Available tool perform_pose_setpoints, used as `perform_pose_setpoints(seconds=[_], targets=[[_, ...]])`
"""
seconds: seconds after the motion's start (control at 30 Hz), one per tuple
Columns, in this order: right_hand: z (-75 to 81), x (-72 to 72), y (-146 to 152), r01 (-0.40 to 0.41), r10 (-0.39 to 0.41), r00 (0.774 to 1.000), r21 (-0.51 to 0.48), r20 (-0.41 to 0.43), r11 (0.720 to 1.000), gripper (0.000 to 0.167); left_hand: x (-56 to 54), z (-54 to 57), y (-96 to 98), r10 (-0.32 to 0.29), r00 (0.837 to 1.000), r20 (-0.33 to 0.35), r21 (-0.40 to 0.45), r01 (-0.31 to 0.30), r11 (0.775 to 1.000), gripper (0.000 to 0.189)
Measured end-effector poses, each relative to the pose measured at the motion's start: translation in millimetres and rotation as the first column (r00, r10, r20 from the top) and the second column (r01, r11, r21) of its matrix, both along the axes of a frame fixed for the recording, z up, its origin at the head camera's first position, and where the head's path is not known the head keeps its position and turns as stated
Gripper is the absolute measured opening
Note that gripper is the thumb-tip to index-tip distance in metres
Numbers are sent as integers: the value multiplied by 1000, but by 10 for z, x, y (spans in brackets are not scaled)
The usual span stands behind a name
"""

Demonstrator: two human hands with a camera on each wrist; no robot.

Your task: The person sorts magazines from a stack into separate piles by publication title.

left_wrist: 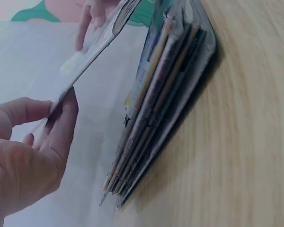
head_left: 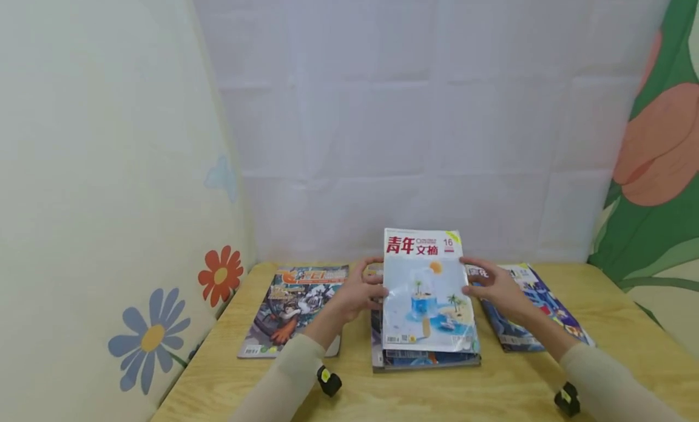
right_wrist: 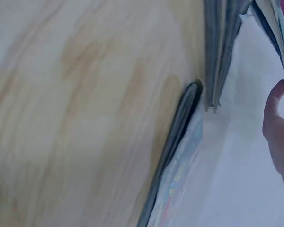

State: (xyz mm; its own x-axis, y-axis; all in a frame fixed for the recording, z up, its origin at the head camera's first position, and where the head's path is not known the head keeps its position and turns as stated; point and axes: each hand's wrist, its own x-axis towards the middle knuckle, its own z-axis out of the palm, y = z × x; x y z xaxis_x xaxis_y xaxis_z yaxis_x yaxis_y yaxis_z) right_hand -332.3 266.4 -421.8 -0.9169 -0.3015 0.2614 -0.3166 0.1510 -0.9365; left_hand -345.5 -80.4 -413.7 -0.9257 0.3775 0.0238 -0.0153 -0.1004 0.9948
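Note:
A magazine [head_left: 423, 300] with red title characters and a beach picture is held between both hands, raised above a stack of magazines [head_left: 431, 360] on the table. The left hand [head_left: 357, 291] pinches its left edge, thumb on one face and fingers on the other, as the left wrist view shows. At the opposite edge the right hand [head_left: 494, 288] grips it between thumb and fingers. In the left wrist view a gap separates the held magazine [left_wrist: 92, 54] from the stack [left_wrist: 156, 94]. The right wrist view catches only part of the right hand [right_wrist: 279, 137].
To the left lies a magazine with a dark comic-style cover [head_left: 300, 306]. Another pile with a blue cover [head_left: 537, 309] lies on the right. The wooden table [head_left: 415, 398] meets a white cloth backdrop [head_left: 409, 124]. A flower-painted wall [head_left: 136, 197] stands at the left.

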Motion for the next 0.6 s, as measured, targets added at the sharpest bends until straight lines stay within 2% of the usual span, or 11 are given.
perform_pose_setpoints(seconds=[0.13,0.23,0.47,0.6], targets=[[49,53,57,-74,76,997,-60,33,995,70,25,10,16,-24,1000,-12,59,25,998,81],[107,93,94,-121,122,992,-72,15,990,66,37,13,19,-38,999,-16,75,39,996,81],[238,161,105,-122,125,989,49,-75,991,65,40,17,-8,-29,999,-27,41,30,999,79],[292,201,108,-94,104,989,100,-100,991,67,15,40,-40,-97,994,-48,55,99,994,80]])
